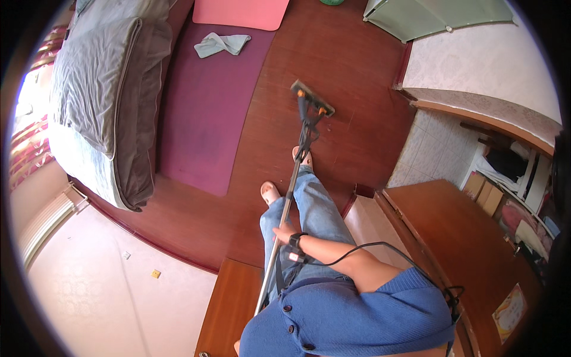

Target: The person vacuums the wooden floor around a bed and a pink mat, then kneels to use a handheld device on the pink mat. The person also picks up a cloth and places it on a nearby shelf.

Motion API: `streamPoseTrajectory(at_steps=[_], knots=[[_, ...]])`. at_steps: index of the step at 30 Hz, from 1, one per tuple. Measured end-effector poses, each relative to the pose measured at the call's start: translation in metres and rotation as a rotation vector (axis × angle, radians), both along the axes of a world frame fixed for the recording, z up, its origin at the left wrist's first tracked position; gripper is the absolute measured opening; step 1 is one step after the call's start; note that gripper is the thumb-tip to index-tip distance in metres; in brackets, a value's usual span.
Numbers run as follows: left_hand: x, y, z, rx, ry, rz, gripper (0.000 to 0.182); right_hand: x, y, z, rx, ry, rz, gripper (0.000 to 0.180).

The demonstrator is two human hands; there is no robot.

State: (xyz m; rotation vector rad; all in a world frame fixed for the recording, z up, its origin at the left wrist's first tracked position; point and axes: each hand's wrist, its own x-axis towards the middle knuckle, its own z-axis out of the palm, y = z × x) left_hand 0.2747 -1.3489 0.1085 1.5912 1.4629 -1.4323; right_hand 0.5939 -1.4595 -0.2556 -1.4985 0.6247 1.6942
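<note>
My right hand (284, 233), with a black band on its wrist, is wrapped around the metal pole of a sponge mop (291, 187). The pole slants from under my blue sleeve, past my legs, to the mop head (313, 98) on the reddish wooden floor (357, 89). Orange fittings join the dark forked frame to the flat head. My left hand is out of view; the pole's upper end disappears beneath my sweater. A slippered foot (270, 193) stands on the floor, left of the pole.
Left of the mop are a purple mat (205, 111) with a pale cloth (221, 45), a pink mat (241, 13) and a bed with grey bedding (102, 93). An open wooden door (450, 241) and tiled floor (424, 147) lie right. A wooden cabinet (232, 303) stands bottom left.
</note>
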Motion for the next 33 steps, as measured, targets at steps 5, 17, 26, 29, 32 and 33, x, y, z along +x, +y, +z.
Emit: streamPoseTrajectory(at_steps=[5, 17, 26, 29, 32, 33], knots=[[0.072, 0.001, -0.099, -0.019, -0.343, 0.015, 0.027, 0.093, 0.0, -0.025, 0.306, 0.253, -0.782, 0.018], [0.319, -0.004, -0.233, 0.252, -0.846, -0.308, 0.018, 0.264, 0.057, -0.103, 0.041, -0.431, -0.618, 0.025], [0.112, -0.017, -0.162, 0.217, -0.538, -0.213, 0.02, 0.102, 0.071, -0.111, -0.082, -0.63, 0.371, 0.05], [-0.003, -0.049, -0.116, 0.213, -0.395, -0.14, 0.028, -0.02, 0.053, -0.079, -0.032, -0.565, 0.389, 0.043], [-0.118, -0.088, -0.048, 0.231, -0.111, -0.037, 0.03, -0.13, 0.038, -0.032, 0.062, 0.006, 0.424, 0.064], [-0.146, -0.099, -0.025, 0.108, -0.079, -0.142, 0.03, -0.161, 0.037, -0.012, -0.04, 0.147, 0.544, 0.062]])
